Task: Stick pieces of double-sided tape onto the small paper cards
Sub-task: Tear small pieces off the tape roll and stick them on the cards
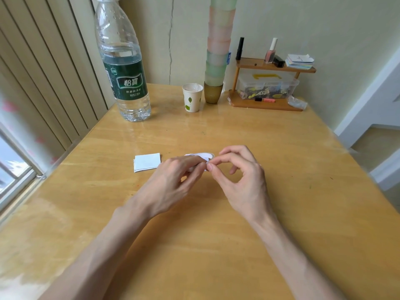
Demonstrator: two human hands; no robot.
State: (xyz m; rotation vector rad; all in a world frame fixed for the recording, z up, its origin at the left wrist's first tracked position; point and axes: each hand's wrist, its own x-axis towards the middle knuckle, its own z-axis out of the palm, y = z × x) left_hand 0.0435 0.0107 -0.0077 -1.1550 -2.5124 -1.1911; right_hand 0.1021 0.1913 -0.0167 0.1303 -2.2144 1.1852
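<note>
left hand: fingers curled round a white tape roll, held just above the surface; roll mostly hidden by the hand
right hand: thumb and index fingers pinched together on a small white bit at the roll's edge, other fingers loosely bent
hands: meeting at the fingertips, mid-surface
paper cards: small white stack, flat on the surface, just left of the left hand, not touched
water bottle: upright, far left
paper cup: upright at the far edge, beside a tall stack of cups
wooden rack: far right corner, holds small items
</note>
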